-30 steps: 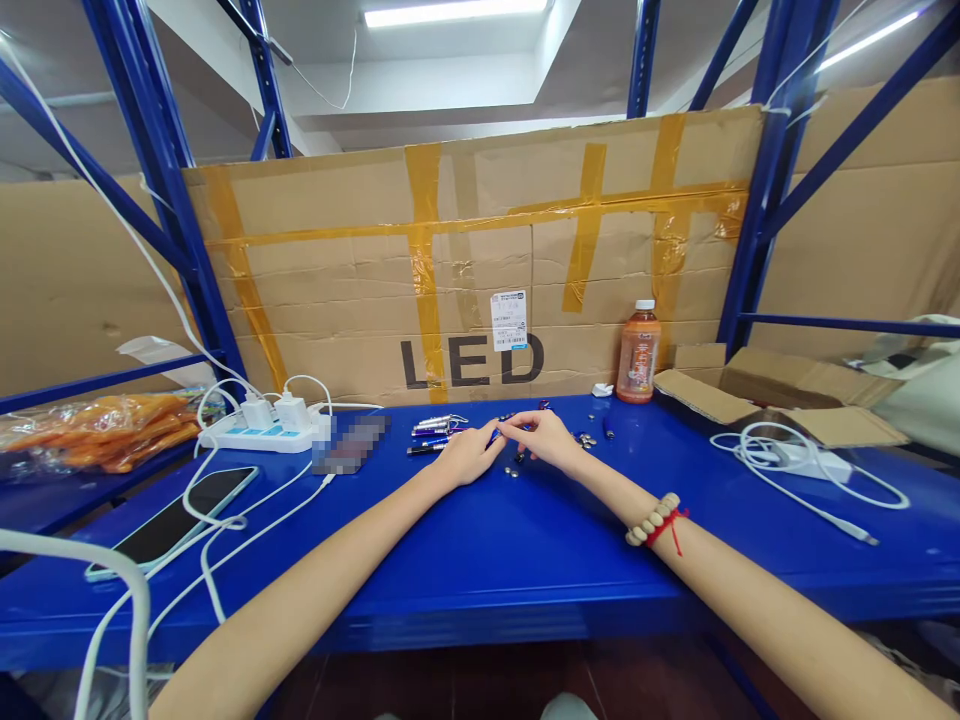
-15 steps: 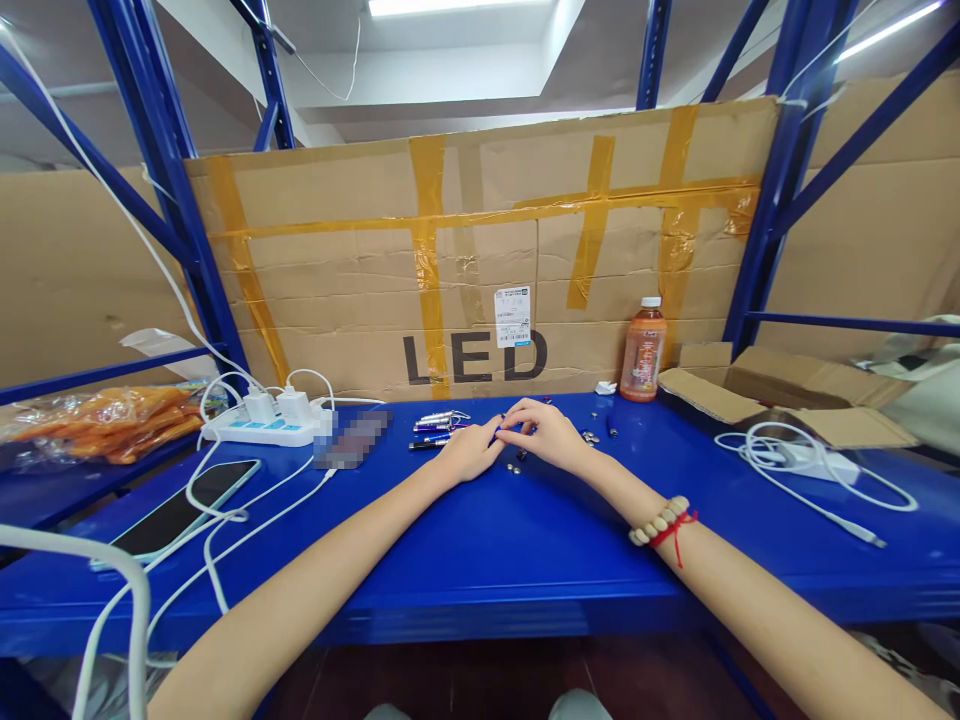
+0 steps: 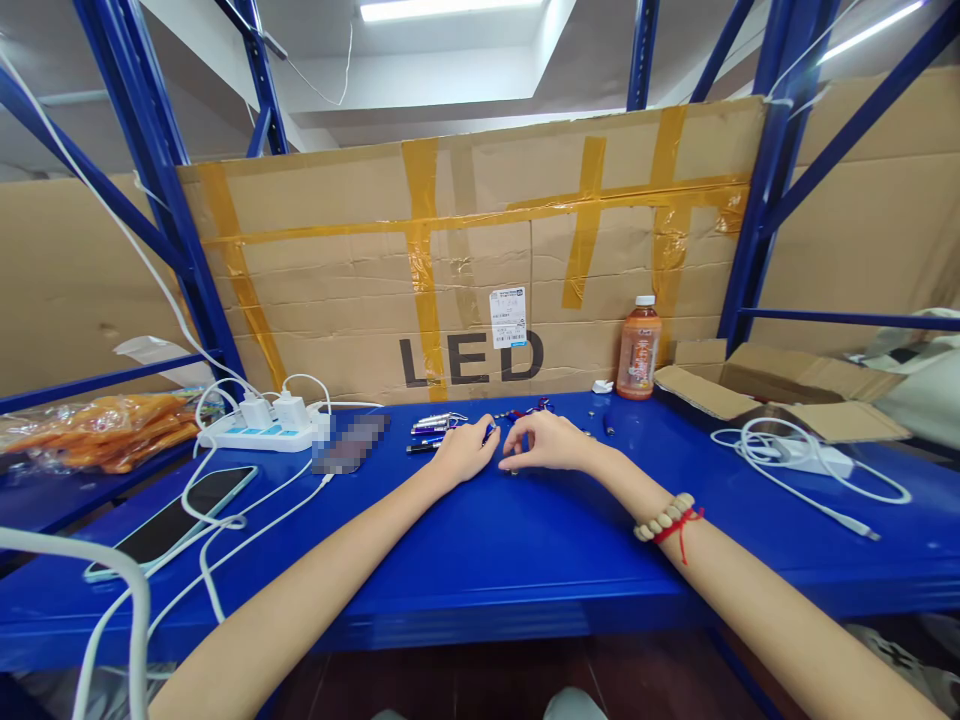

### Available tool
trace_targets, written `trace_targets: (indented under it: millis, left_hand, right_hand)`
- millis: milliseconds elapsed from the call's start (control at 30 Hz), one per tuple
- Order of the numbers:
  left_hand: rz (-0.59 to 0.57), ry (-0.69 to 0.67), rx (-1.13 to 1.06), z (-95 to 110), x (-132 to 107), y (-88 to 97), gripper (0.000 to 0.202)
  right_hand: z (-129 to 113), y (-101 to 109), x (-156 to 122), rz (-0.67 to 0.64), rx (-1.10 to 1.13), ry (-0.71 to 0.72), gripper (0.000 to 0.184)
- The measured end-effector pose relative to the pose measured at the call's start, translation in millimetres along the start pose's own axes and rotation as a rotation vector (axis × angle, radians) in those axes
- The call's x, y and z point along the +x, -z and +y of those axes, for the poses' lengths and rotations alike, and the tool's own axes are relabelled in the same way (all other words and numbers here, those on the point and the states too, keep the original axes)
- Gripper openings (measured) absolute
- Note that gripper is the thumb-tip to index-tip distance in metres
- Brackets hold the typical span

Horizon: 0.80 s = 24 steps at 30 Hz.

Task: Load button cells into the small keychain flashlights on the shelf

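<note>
My left hand [image 3: 465, 452] rests low over the table, its fingers closed on a small blue tube-like piece [image 3: 490, 433] that is mostly hidden. Just right of it, my right hand [image 3: 553, 442] curves downward, thumb and forefinger apart, over a small silver part [image 3: 514, 472] on the table. Whether the fingertips touch that part is hard to see. Beside my left hand lie several slim pen-like metal pieces [image 3: 429, 437], some silver, some blue or black. Behind the hands are blue and dark red bits [image 3: 541, 404]. A small blue piece [image 3: 609, 430] lies right of my right hand.
On the left of the blue table [image 3: 480, 560] are a power strip [image 3: 262, 432] with white cables, a phone [image 3: 184, 515] and a blurred-out item [image 3: 351, 445]. On the right stand an orange drink bottle [image 3: 639, 350], an open cardboard box [image 3: 787, 385] and a coiled white cable [image 3: 802, 460].
My right hand has drawn away from my left hand and lowered toward the small silver parts. My left hand keeps the blue piece and has barely moved. The view has shifted slightly.
</note>
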State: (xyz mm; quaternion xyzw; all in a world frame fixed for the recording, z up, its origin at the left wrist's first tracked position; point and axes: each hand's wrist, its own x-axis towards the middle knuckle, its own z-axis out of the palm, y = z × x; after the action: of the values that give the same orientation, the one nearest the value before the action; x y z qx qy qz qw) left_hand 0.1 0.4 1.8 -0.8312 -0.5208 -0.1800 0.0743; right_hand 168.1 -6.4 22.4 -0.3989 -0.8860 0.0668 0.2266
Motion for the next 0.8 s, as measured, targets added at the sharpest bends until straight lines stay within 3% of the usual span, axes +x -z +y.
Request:
trace_targets:
  millis: [167, 633, 733, 800]
  left_hand:
    - [0.0, -0.043, 0.008, 0.2, -0.6, 1.3, 0.023]
    - [-0.028, -0.083, 0.092, 2.0, 0.0, 2.6, 0.022]
    - [-0.03, -0.081, 0.089, 1.9, 0.2, 2.2, 0.022]
    - [-0.023, -0.089, 0.085, 1.3, 0.3, 1.3, 0.023]
  right_hand:
    - [5.8, -4.7, 0.9, -0.102, 0.0, 0.047, 0.024]
    - [6.9, -12.7, 3.3, -0.084, 0.066, -0.022, 0.017]
    - [6.1, -12.7, 3.3, -0.051, -0.011, -0.023, 0.014]
    - [4.9, -10.4, 3.1, 0.046, -0.072, -0.039, 0.013]
